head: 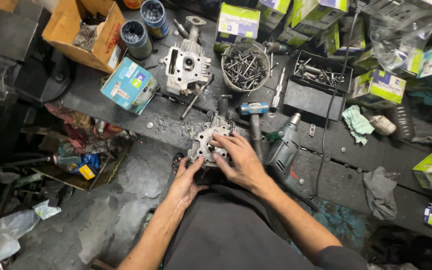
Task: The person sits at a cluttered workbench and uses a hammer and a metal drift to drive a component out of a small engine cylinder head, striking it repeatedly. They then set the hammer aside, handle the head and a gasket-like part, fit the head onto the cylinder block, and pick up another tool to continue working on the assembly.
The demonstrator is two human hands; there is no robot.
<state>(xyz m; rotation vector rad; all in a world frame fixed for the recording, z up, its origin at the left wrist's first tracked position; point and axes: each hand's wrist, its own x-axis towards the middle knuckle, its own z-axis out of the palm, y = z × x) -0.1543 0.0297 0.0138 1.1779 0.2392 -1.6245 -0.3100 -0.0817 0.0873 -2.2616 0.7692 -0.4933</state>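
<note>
A grey metal engine cylinder head [207, 141] rests at the near edge of a dark, greasy workbench [126, 107]. My right hand [238, 157] lies over its right side, fingers spread on the casting and fingertips at its round holes. From below, my left hand [185, 181] holds its lower left edge. A second, finned cylinder head [186, 65] lies farther back on the bench. Just right of my right hand are a hammer [254, 125] and an electric drill [285, 145].
A round tin of valves [245, 66] and a black tray of parts [316, 80] sit behind. Green and blue cartons [236, 22] line the back, cardboard box [83, 30] and blue box [128, 85] left. Rags [357, 122] lie right. Scrap clutters the floor [76, 150] left.
</note>
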